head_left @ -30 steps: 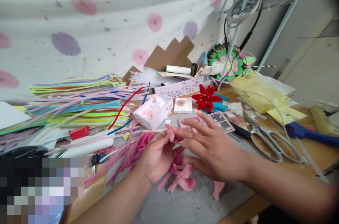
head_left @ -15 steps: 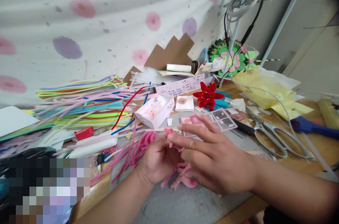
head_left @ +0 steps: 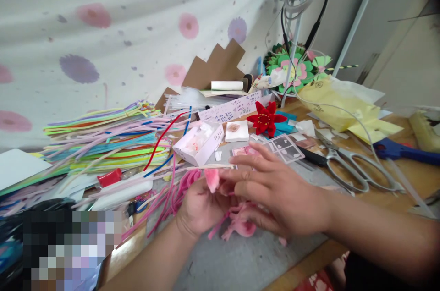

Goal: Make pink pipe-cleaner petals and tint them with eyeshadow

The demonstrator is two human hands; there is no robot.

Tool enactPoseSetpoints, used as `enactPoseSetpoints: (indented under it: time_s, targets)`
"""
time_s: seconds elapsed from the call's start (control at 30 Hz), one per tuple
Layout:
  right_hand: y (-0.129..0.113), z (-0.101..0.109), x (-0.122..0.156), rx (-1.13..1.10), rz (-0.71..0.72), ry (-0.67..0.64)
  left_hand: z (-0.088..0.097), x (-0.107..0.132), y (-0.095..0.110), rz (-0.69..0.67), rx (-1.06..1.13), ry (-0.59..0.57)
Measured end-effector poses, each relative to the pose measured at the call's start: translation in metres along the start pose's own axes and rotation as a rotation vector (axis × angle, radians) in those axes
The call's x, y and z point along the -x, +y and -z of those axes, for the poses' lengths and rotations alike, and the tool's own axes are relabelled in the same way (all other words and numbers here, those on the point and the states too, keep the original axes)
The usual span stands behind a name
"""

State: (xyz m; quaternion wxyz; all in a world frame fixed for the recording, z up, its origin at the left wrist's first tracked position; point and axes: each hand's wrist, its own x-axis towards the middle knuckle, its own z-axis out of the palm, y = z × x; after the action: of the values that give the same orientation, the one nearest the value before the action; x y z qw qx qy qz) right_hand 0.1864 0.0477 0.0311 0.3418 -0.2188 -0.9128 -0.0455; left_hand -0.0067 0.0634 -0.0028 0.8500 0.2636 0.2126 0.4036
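My left hand [head_left: 199,206] is closed, thumb and fingers pinching a small fuzzy pink pipe-cleaner petal [head_left: 212,179] that stands up above the thumb. Over and beside it, my right hand [head_left: 275,192] has its fingers stretched out and apart, their tips close to the left fingertips. Whether they touch the petal I cannot tell. Beneath the hands, more pink pipe-cleaner pieces [head_left: 242,224] lie curled on the grey mat [head_left: 213,259], partly hidden by the right hand. Loose pink pipe cleaners [head_left: 185,183] trail out behind my left hand.
Bundles of coloured pipe cleaners [head_left: 113,140] fill the left. A white box [head_left: 199,144], a red pipe-cleaner flower [head_left: 266,119] and a patterned card [head_left: 283,148] stand or lie beyond the hands. Large scissors [head_left: 347,162] and a blue-handled tool [head_left: 405,151] lie right.
The pink petal now shows larger and turned flat toward me above my left thumb. My right fingertips have drawn slightly away from it. The whole view has shifted a little.
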Motion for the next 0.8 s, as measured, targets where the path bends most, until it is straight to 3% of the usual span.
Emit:
enactPoseSetpoints:
  time_s: [0.13,0.23,0.33,0.4,0.63,0.8]
  targets:
    - [0.019,0.016,0.016,-0.003,-0.206,0.142,0.000,-0.006,0.006,-0.205,-0.269,0.072]
    - [0.029,0.031,0.036,0.025,-0.311,0.180,0.001,-0.005,0.009,-0.298,-0.674,0.246]
    - [0.032,0.042,0.051,0.074,-0.309,0.135,0.001,0.003,0.009,-0.311,-1.074,0.432]
    - [0.031,0.046,0.056,0.096,-0.286,0.110,0.001,0.012,0.006,-0.272,-1.238,0.493]
    - [0.024,0.054,0.059,0.142,-0.204,0.094,-0.012,0.032,-0.012,-0.213,-1.379,0.489]
    - [0.019,0.062,0.064,0.171,-0.193,0.097,-0.030,0.031,-0.017,-0.134,-1.626,0.345]
